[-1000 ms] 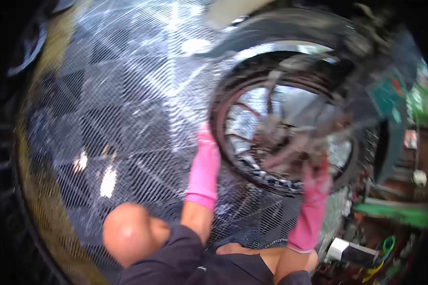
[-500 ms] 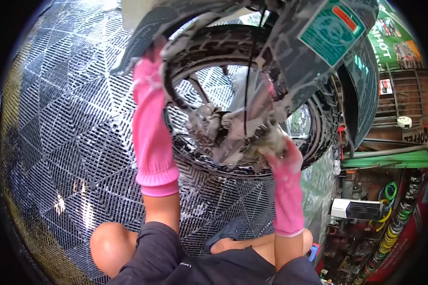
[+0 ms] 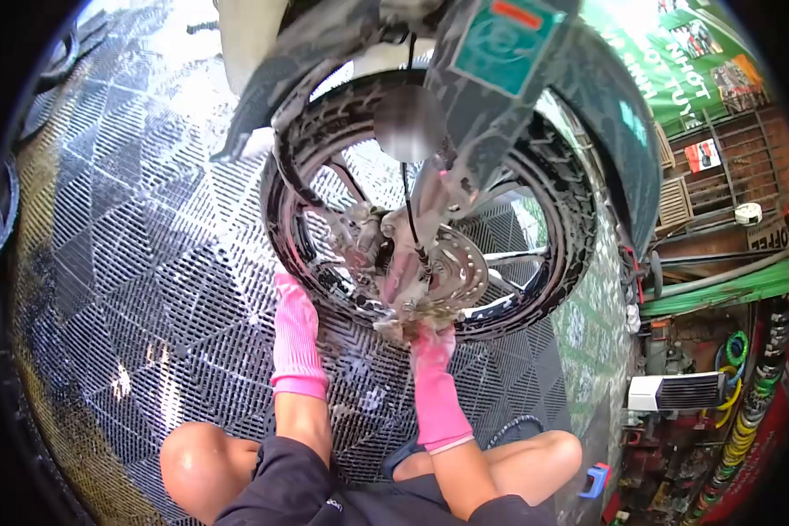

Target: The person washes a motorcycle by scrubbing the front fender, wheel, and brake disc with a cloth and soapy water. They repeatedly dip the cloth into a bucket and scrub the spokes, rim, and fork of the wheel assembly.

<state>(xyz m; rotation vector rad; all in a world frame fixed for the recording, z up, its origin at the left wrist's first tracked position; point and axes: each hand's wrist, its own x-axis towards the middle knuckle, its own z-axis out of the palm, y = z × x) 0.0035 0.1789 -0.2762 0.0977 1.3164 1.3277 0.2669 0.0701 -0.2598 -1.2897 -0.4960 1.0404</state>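
Observation:
A soapy motorbike wheel [image 3: 565, 237] stands in front of me, with a brake disc [image 3: 465, 267] and fork at its hub. Both my hands wear long pink gloves. My left hand [image 3: 291, 294] is at the wheel's lower left edge, its fingers partly hidden behind the tyre and hard to read. At the bottom of the wheel, my right hand [image 3: 434, 342] is closed on a foamy, yellowish-brown sponge or cloth [image 3: 412, 323], against the wheel below the disc. A grey fender [image 3: 614, 131] and a fork cover with a teal label [image 3: 507, 44] are above.
Patterned grating tiles [image 3: 167, 307] cover the wet floor. On the right are a green banner [image 3: 666, 70], a metal rack [image 3: 736, 167], a white-and-black box [image 3: 675, 392] and coloured rings [image 3: 745, 412]. A blue object [image 3: 595, 480] lies near my right knee.
My left hand has moved down from the upper left of the tyre to its lower edge. My right hand has shifted down and left with the foamy sponge or cloth. The view has shifted too.

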